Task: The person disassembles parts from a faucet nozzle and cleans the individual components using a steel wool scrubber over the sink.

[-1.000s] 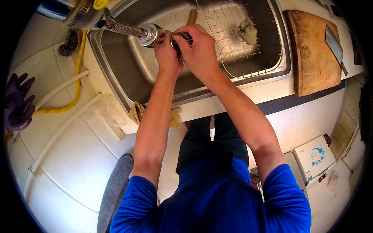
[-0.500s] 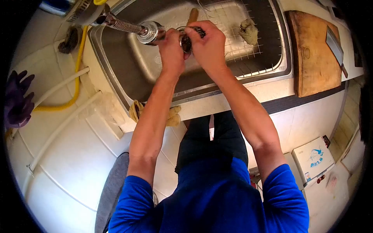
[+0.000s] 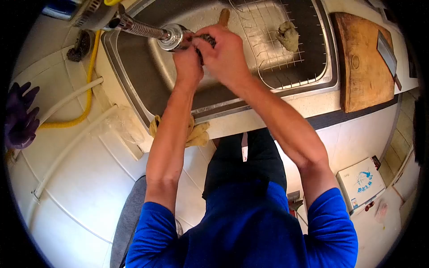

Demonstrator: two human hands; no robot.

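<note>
My left hand is closed just under the faucet head, gripping a dark, shiny piece mostly hidden between my hands. My right hand presses a dark, wiry scouring pad against that piece. Both hands are over the steel sink. Beyond my right hand, a wooden handle sticks up in the basin; its other end is hidden.
A wire rack lies in the sink with a greyish scrubbing pad on it. To the right are a cutting board and a cleaver. Tan gloves hang at the front edge; a purple glove is left.
Both hands have moved left, closer beneath the faucet head. My right hand has turned over the held piece, which is now more covered.
</note>
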